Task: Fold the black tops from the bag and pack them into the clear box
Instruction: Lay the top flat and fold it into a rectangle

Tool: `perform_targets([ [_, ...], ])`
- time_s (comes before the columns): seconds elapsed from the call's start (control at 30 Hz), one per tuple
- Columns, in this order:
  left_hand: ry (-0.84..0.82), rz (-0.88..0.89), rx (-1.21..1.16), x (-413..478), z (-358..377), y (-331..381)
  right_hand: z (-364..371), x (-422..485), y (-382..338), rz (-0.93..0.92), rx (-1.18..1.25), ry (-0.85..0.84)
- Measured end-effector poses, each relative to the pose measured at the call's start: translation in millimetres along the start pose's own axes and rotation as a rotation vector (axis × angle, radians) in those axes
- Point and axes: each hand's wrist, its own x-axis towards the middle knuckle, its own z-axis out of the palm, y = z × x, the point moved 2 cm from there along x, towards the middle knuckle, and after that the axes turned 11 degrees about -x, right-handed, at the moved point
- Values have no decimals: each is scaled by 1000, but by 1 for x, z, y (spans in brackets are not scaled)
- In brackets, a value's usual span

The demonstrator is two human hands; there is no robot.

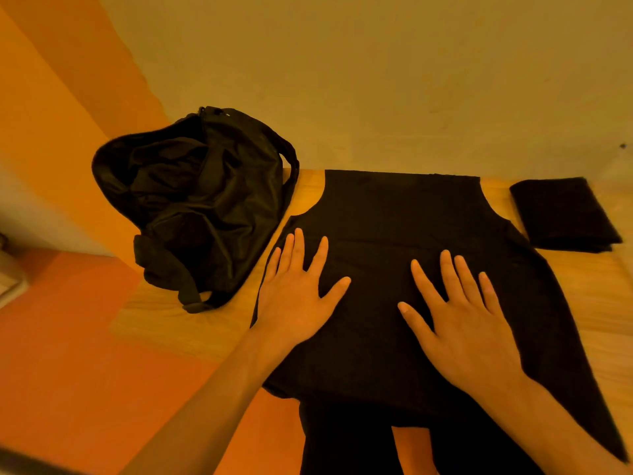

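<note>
Black top [404, 217] lying spread on bench [164, 323]; left hand [298, 296] and right hand [469, 323] pressing flat (fingers splayed); black bag [205, 200] sitting beside; folded top [565, 214] lying right.

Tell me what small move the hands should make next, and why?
Probably fold one side of the top inward: it lies spread flat on the table, unfolded, with the left hand and right hand resting open on it.
</note>
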Motion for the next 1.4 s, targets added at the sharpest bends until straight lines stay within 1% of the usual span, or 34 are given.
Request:
perform_targets([
  [0.13,6,15,-8,-4,0,-8,-2,-5,-3,-25,24,0],
  [0.27,-53,-22,17,-9,-12,-5,-3,-8,-5,-102,67,16],
  [0.33,26,-27,15,-6,-26,8,-11,-10,5,-99,92,42],
  [0.4,96,100,-77,0,-36,40,-16,-19,27,6,105,98],
  [0.43,70,204,-151,4,-36,60,-14,-24,38,63,105,97],
  [0.5,-70,457,-221,19,-29,109,-2,-36,55,128,104,50],
  [0.57,-183,659,-147,38,-16,153,10,-45,65,149,97,19],
  [0.6,-206,715,-99,47,-9,170,13,-49,70,168,101,15],
  [0.7,-193,792,-16,69,5,196,17,-64,79,209,111,19],
  [0.8,-157,807,-9,82,12,203,24,-72,80,188,97,39],
  [0.87,-159,786,-29,87,16,205,27,-72,79,180,92,36],
  [1.07,-128,639,-42,95,25,224,30,-72,80,127,76,39],
  [1.17,-139,566,-53,96,28,234,31,-73,81,120,69,46],
  [1.4,-116,455,-40,91,35,247,33,-72,80,129,80,72],
])
